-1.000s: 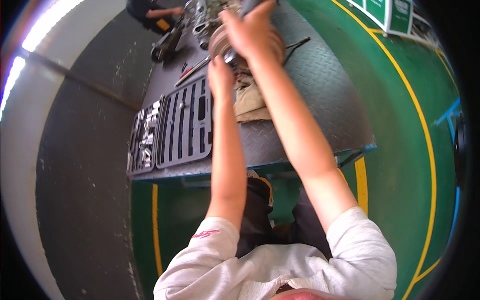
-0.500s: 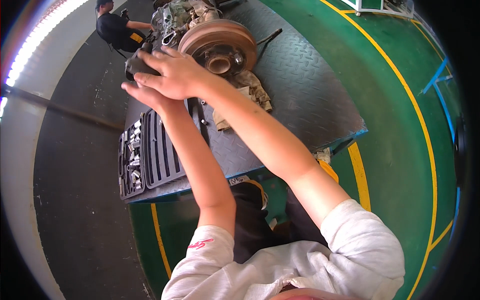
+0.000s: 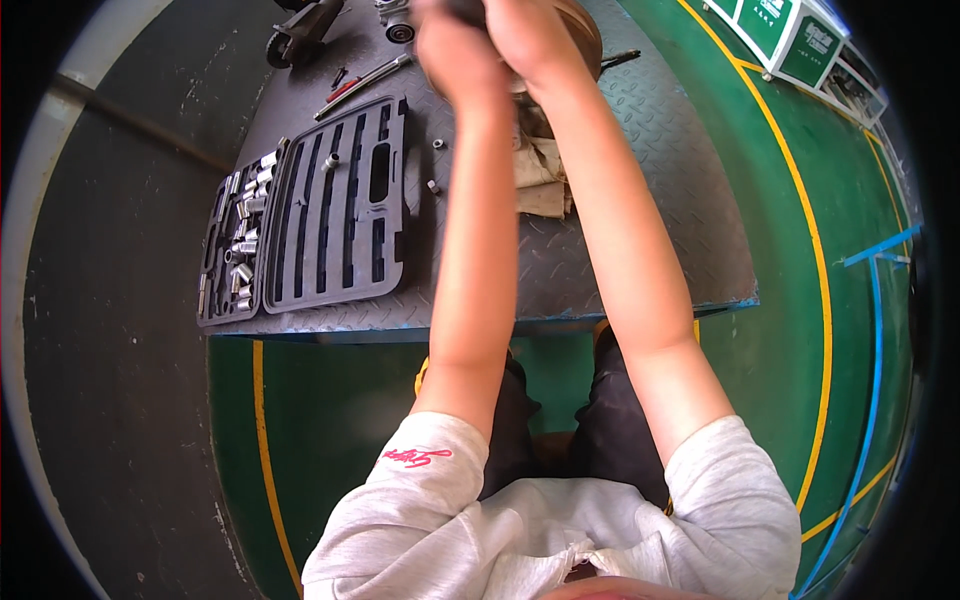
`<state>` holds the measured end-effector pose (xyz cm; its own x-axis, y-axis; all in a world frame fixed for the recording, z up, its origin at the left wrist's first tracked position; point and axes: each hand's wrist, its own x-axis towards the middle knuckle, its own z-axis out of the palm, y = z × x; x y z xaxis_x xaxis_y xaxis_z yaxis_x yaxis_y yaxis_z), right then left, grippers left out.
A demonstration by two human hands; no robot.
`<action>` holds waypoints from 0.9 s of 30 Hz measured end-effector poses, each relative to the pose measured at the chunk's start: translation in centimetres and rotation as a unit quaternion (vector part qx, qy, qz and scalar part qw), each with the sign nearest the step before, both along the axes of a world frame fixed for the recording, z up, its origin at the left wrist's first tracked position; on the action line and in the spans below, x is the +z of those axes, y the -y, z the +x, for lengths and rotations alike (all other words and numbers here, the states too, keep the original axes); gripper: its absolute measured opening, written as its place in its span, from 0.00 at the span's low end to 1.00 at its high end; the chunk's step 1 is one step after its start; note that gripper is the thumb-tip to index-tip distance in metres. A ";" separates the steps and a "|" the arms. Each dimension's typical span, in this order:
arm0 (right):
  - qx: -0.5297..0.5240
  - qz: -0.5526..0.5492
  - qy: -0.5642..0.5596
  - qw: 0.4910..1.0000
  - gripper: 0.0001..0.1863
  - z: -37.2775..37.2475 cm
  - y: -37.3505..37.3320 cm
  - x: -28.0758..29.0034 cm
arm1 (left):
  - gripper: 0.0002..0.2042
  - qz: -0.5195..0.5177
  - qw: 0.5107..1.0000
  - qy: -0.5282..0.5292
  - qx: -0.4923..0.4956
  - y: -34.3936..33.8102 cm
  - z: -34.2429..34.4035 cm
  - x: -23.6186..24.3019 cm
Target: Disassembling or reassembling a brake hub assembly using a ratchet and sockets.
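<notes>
Both arms reach straight out to the far edge of the view. My left hand [image 3: 455, 55] and my right hand [image 3: 527, 38] are closed around a chunky black tool [image 3: 468, 10], which is cut off at the top and mostly covered by the hands. Motion smears the left hand, so its fingers show poorly. Just beyond and beside the right hand is a rusty brown brake drum [image 3: 582, 28], largely hidden. Below the hands, a crumpled tan cloth [image 3: 543, 180] lies on the table between my forearms.
A socket case lies unfolded, its ribbed black half [image 3: 335, 215] holding one loose socket [image 3: 331, 161], its other half filled with several silver sockets [image 3: 243, 240]. A red-handled ratchet [image 3: 362, 86] and dark metal parts [image 3: 303, 32] lie farther off. The table [image 3: 680, 220] has a tread-plate top.
My hands and the black tool have swung right, from the table's left side to in front of the brake drum. The view has shifted too, and the co-worker is out of it.
</notes>
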<state>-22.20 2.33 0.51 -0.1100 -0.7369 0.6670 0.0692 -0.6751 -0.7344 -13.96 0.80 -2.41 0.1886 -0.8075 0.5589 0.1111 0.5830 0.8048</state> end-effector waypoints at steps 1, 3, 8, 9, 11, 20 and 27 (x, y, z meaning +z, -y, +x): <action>-0.060 0.090 0.003 0.994 0.30 -1.0 0.3 -0.9 | 0.22 0.026 0.993 0.116 -0.012 -0.3 -1.0 0.1; -0.036 0.096 0.151 0.983 0.26 -4.3 2.5 -0.4 | 0.26 -0.011 0.978 0.209 -0.015 -1.1 -4.0 -0.4; 0.099 0.170 0.330 0.923 0.18 -10.6 5.0 -2.6 | 0.25 -0.204 0.937 0.247 0.138 -3.1 -9.9 -2.0; 0.116 0.164 0.355 0.913 0.16 -10.6 5.3 -2.8 | 0.25 -0.212 0.933 0.248 0.154 -3.3 -10.1 -2.1; 0.096 0.162 0.350 0.918 0.14 -9.4 5.0 -3.1 | 0.24 -0.176 0.966 0.165 0.097 -3.6 -9.3 -1.6; -0.433 -0.129 0.005 0.892 0.28 0.7 -1.3 -0.9 | 0.37 0.025 0.966 -0.245 0.076 -0.9 5.1 1.4; -0.268 -0.127 -0.150 0.943 0.54 4.2 -3.1 -0.5 | 0.44 0.119 0.950 -0.278 -0.076 -2.4 5.4 3.4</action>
